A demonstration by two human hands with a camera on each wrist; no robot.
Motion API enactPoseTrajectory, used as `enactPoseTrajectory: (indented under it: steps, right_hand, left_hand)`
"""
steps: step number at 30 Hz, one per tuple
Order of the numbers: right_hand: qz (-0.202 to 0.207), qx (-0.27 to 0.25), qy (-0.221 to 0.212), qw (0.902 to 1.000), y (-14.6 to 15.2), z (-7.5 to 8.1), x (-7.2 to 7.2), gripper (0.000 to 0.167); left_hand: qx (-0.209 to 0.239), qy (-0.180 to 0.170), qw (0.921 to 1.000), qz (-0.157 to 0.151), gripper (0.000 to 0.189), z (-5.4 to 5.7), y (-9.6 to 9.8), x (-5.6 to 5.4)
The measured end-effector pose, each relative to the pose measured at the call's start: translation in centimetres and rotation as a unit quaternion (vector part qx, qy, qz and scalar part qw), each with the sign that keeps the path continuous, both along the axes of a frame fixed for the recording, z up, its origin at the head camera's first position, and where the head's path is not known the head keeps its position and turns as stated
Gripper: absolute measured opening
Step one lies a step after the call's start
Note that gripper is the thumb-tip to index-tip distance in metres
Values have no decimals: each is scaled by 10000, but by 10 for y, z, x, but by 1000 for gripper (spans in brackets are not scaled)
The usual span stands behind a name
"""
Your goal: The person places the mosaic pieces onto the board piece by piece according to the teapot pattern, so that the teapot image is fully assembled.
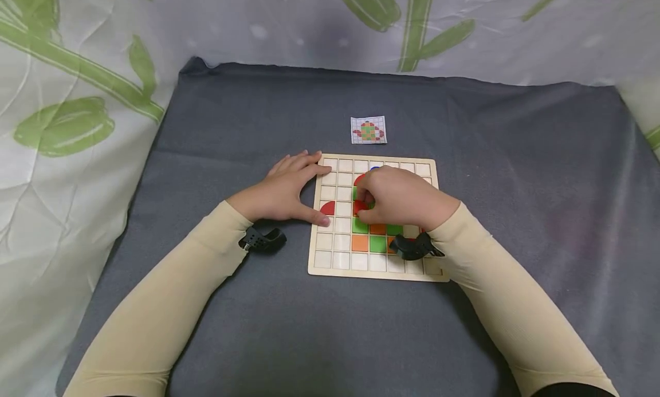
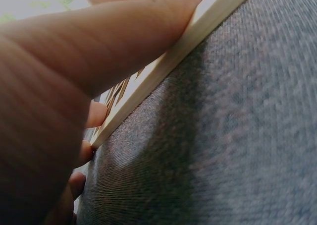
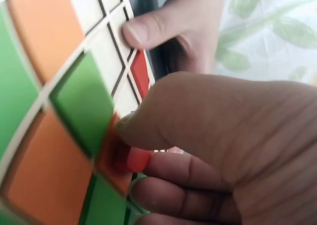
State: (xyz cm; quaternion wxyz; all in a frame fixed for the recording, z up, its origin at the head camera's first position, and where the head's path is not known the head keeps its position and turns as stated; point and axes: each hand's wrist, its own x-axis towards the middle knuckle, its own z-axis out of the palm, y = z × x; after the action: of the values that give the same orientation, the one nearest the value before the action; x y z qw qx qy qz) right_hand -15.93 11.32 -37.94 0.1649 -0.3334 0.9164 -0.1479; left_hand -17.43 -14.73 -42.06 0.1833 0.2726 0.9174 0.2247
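My left hand (image 1: pixel 281 188) rests along the left side of a wooden grid board (image 1: pixel 315 254), thumb and fingers spread over its edge. In the left wrist view the thumb (image 2: pixel 124 41) lies over the board's pale rim (image 2: pixel 148 84). Over the middle of the grid, my right hand (image 1: pixel 404 197) pinches a small red piece (image 3: pixel 138 159) between thumb and curled fingers. That piece is right at an orange tile (image 3: pixel 106 158), beside a green tile (image 3: pixel 84 103). A red quarter-round piece (image 1: pixel 328 208) sits in a cell near the left thumb. My right hand hides part of the pattern.
A small printed card (image 1: pixel 368 130) with a coloured grid picture lies beyond the board. Grey cloth (image 1: pixel 247 328) covers the table. White curtains with green leaf prints (image 1: pixel 67 128) hang behind and at the sides. Black straps (image 1: pixel 263 240) are on both wrists.
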Motion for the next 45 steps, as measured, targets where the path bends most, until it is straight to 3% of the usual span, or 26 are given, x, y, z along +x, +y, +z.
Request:
enactPoseTrajectory:
  steps: [19,27,34,40,45]
  right_hand:
    - [354,-430,553,9969,-26,-8,6,7]
    - [253,-537,611,9964,-25,-10,14,13]
    - [-166,-473,632,9967,15,-2,27,31]
    - [-464,-774,842,9924,63,5,44,20]
    - [-844,-739,890,9897,103,4,63,16]
  left_hand:
    - [-42,39,10000,48,109,2,-2,0]
    - [-33,31,9999,92,109,1,-3,1]
    - [-41,-19,10000,36,109,-4,4,-1]
    - [-49,-25,10000,78,110,-4,3,0]
    - [-41,-23,9999,89,109,-3,1,0]
